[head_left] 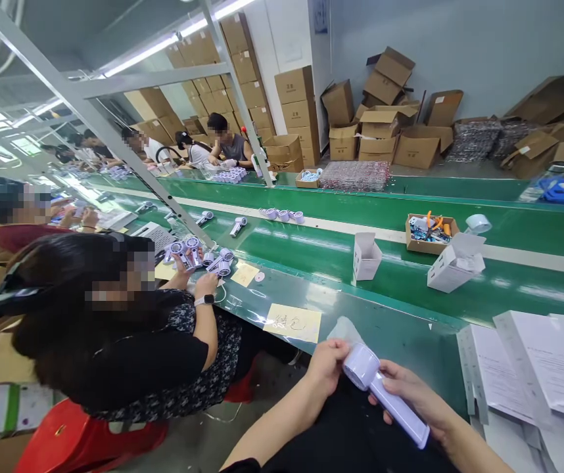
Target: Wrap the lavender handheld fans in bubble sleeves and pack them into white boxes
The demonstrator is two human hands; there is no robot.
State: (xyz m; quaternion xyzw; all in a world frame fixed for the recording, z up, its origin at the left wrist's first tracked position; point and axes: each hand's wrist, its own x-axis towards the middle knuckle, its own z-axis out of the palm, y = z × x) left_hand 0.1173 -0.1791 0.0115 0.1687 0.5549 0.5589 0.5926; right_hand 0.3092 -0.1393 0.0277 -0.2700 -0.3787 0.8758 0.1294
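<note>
A pale lilac handheld fan (361,366) is tilted in front of my body, its round head up and to the left, its handle down and to the right. My right hand (407,387) is closed around the handle just below the head. My left hand (325,364) is pinched beside the head, at the lower edge of a translucent plastic bag (345,330). The bag reaches up behind the fan over the bench edge. Part of the left fingertips is hidden by the fan head.
White printed boxes (533,368) are stacked on my right. Two open white cartons (367,256) stand on the green conveyor (311,253), near a tool box (430,236). A handwritten yellow card (292,322) lies on the bench. A co-worker (129,341) sits close on my left, handling several fans.
</note>
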